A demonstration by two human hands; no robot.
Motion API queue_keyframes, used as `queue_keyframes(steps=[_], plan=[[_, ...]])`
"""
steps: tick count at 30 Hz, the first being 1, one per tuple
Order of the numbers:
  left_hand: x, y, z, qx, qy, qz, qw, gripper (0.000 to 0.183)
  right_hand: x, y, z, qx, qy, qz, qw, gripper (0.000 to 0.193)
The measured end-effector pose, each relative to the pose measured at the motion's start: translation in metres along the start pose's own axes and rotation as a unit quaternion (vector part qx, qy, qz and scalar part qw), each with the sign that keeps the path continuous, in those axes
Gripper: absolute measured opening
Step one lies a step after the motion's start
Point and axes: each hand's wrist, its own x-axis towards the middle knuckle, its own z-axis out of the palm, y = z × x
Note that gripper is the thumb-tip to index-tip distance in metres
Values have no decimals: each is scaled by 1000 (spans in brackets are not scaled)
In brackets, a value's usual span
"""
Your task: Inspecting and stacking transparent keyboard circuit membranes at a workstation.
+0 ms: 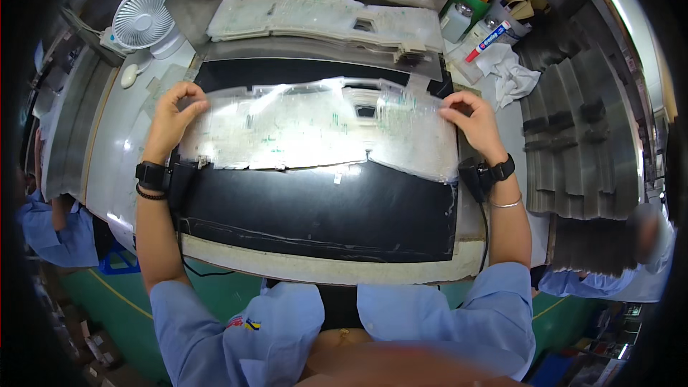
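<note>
A long, irregularly cut translucent plastic sheet (287,129) with green marks and a small dark cutout lies across a black mat (315,211). It may be a stack of several sheets; glare hides its layers. My left hand (174,116) pinches its upper left corner between thumb and fingers. At the upper right end, my right hand (474,120) pinches the other edge in the same way. Both wrists wear dark straps with black devices attached.
Similar sheets (315,18) are piled behind the mat. A white fan (145,18) and a white mouse (129,75) stand at left. At right are a red-capped marker (487,41), crumpled tissue (514,79), a green bin (466,6) and grey corrugated pieces (573,136). Other people sit at both sides.
</note>
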Motion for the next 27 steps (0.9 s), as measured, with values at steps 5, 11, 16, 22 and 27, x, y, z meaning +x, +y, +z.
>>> queue_keyframes(steps=[5,11,16,22,27], plan=[[2,-3,-4,-66,103,-29,992,10,2,1,12,201,54,-7,978,14],[3,-16,-7,-151,138,-52,978,20,4,-1,11,201,148,26,968,15],[0,-10,-8,-231,137,-72,961,27,5,13,10,223,170,55,958,17],[-7,5,-7,-176,84,-41,980,41,5,37,-2,227,190,85,951,22],[-6,14,1,-194,64,-53,978,43,4,43,-9,226,195,83,951,24]])
